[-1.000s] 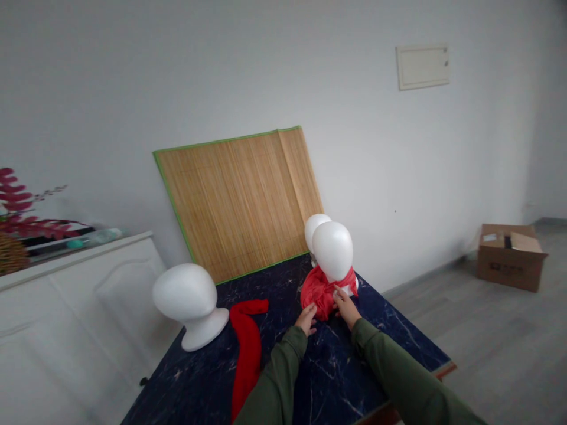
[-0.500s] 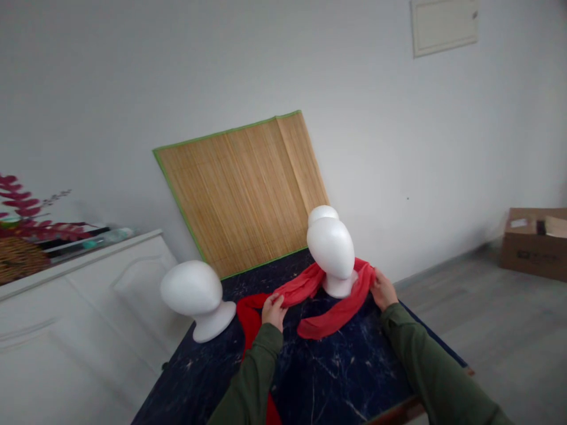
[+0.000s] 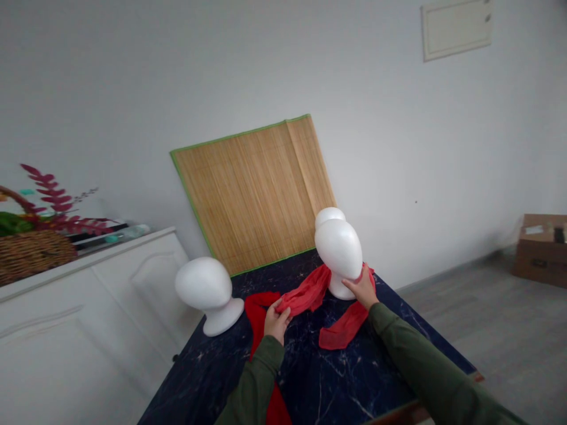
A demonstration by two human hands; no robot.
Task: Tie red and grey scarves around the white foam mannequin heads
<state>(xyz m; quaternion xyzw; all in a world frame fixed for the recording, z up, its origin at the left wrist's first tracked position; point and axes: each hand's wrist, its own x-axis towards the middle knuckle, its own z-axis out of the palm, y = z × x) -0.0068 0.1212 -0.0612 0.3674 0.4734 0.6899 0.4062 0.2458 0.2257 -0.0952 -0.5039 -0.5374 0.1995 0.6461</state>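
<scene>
A light red scarf (image 3: 305,293) passes behind the neck of a white foam head (image 3: 339,250) at the right of the dark table. My left hand (image 3: 277,321) is closed on the scarf's left part, in front and left of that head. Beside the neck, my right hand (image 3: 364,288) has its thumb toward the neck and its fingers on the scarf's right part, whose end lies on the table. A second foam head (image 3: 205,284) leans at the left. Between it and my left hand lies a darker red cloth (image 3: 257,321), partly hidden by my left sleeve.
Behind the right head shows another white rounded form (image 3: 329,213). A bamboo mat (image 3: 257,189) leans on the wall. White cabinet (image 3: 133,307) at left bears a wicker basket (image 3: 38,254) with plants. A cardboard box (image 3: 540,251) stands on the floor at far right.
My right hand has moved left, in to the neck of the right foam head, bringing the scarf closer around it. My left hand keeps its hold. The view has shifted slightly.
</scene>
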